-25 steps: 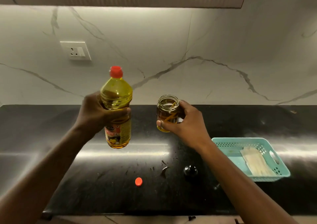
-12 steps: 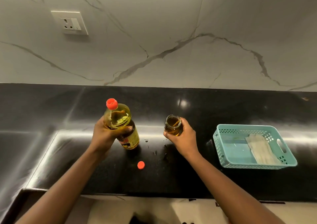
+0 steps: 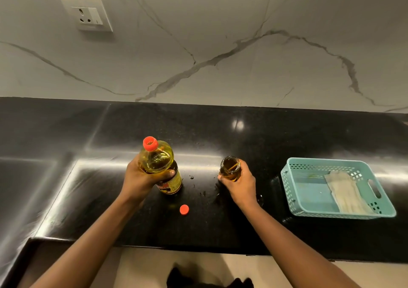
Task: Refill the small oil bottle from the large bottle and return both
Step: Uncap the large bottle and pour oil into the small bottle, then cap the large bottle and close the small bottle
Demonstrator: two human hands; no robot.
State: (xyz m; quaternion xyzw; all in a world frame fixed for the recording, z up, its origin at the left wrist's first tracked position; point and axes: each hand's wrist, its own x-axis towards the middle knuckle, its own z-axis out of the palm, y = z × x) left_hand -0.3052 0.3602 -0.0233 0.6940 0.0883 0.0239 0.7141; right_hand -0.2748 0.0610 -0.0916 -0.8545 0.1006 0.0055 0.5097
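The big bottle is left of centre in the frame, with the small bottle to its right, apart from it. On the counter a cap lies lower, between them. At the right sits a basket with a cloth inside. A wall socket is at upper left.

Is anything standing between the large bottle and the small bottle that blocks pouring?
Nothing visible. The large bottle and the small bottle both look uncapped, with only counter between them; the red cap lies nearer the front edge.
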